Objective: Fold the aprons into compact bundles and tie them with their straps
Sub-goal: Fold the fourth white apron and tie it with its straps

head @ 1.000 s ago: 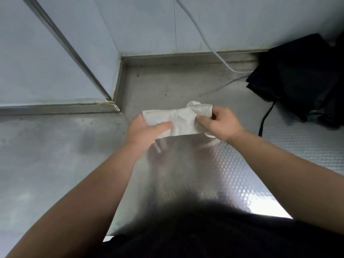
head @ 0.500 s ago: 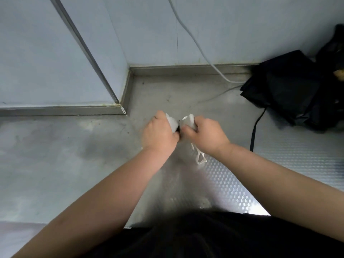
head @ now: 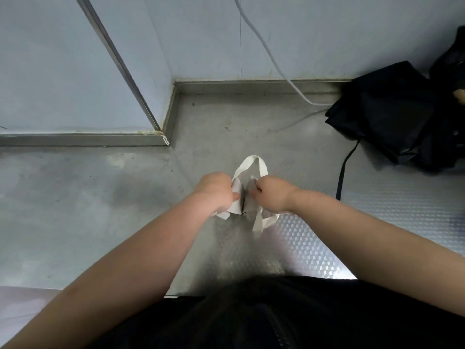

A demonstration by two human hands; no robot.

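White apron folded to a bundle; tying not yet complete.

The steel bench (head: pixel 100 210) carries a heap of black cloth (head: pixel 392 117) at the far right, apparently awaiting folding. Above the bench centre, the left hand (head: pixel 216 191) and right hand (head: pixel 273 195) each close their grip on the white apron (head: pixel 247 205). One strap loop (head: pixel 251 163) stands above the hands; strap ends hang below, apparently untied.

The white apron (head: pixel 241 201), spread flat between the hands a second ago, is now squeezed into a narrow bundle; a strap loop (head: pixel 251 165) stands above, apparently freshly pulled out.
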